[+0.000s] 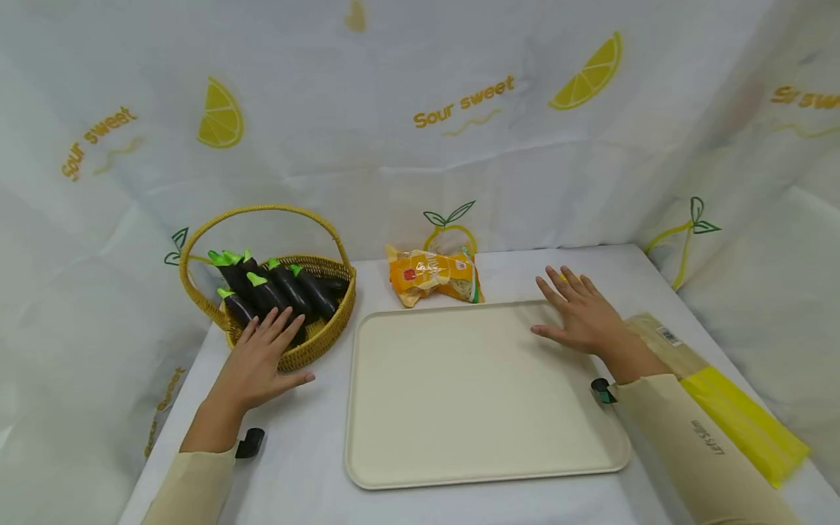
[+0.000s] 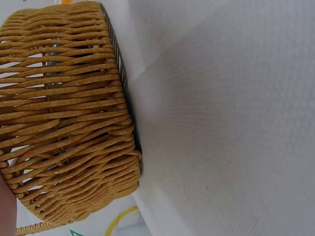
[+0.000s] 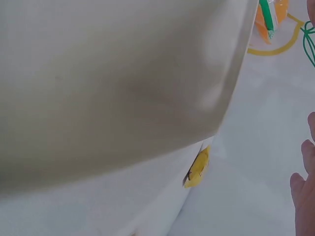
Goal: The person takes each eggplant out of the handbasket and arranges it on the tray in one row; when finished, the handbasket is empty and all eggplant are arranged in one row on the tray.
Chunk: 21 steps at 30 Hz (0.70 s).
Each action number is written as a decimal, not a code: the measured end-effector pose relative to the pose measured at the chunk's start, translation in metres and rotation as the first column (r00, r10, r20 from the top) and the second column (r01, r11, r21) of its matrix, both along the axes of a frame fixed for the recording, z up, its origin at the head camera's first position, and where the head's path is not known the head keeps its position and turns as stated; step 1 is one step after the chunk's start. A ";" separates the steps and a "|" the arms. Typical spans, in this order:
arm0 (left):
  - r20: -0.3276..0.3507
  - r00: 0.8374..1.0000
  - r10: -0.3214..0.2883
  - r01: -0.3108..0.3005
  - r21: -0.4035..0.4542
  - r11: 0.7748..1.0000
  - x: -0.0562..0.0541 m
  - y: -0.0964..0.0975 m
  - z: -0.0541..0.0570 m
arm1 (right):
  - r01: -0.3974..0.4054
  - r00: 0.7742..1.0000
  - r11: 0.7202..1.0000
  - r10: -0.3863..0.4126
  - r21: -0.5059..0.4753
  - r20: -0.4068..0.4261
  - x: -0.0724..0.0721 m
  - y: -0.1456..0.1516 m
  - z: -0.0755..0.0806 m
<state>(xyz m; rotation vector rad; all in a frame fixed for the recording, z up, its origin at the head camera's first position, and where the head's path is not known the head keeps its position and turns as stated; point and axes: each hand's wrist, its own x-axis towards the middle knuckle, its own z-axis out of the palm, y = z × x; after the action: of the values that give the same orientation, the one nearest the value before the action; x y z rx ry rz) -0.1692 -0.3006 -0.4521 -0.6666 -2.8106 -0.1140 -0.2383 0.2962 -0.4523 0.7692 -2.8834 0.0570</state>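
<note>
My left hand [image 1: 256,372] is spread at the near rim of a wicker basket [image 1: 321,350] with a tall hoop handle, fingers straight. Several dark eggplants [image 1: 298,292] with green stem ends lie inside. In the left wrist view the basket's woven side [image 2: 69,113] fills the left, with a sliver of the hand at the edge. Over the far right corner of a cream tray [image 1: 479,394] hovers my right hand [image 1: 580,317], its fingers spread and nothing held. In the right wrist view its fingertips [image 3: 307,152] show at the right edge, apart from the tray [image 3: 123,98].
An orange food packet [image 1: 433,277] lies behind the tray. To the right, partly under the right forearm, is a long yellow and clear packet [image 1: 735,415]. A small yellow thing [image 3: 198,169] shows past the tray's corner. White printed cloth [image 1: 367,189] surrounds the table.
</note>
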 end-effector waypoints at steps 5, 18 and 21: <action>-0.037 0.999 0.017 -0.016 0.030 0.999 0.000 0.002 -0.002 | -0.003 1.000 1.000 0.003 0.006 -0.025 -0.002 0.003 0.001; -0.437 0.764 0.475 -0.035 0.707 0.706 0.008 -0.045 0.009 | -0.013 0.978 0.989 0.044 -0.149 0.203 -0.011 -0.075 0.038; -0.272 0.793 0.545 -0.073 0.846 0.528 0.003 -0.048 0.003 | -0.045 0.968 0.984 0.086 -0.172 0.234 -0.016 -0.108 0.045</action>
<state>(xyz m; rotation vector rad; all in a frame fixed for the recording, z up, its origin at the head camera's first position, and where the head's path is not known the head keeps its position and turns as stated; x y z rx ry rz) -0.1660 -0.3490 -0.4494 0.0833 -1.9533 -0.9377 -0.2548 0.1878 -0.4073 0.8809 -3.0254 0.4209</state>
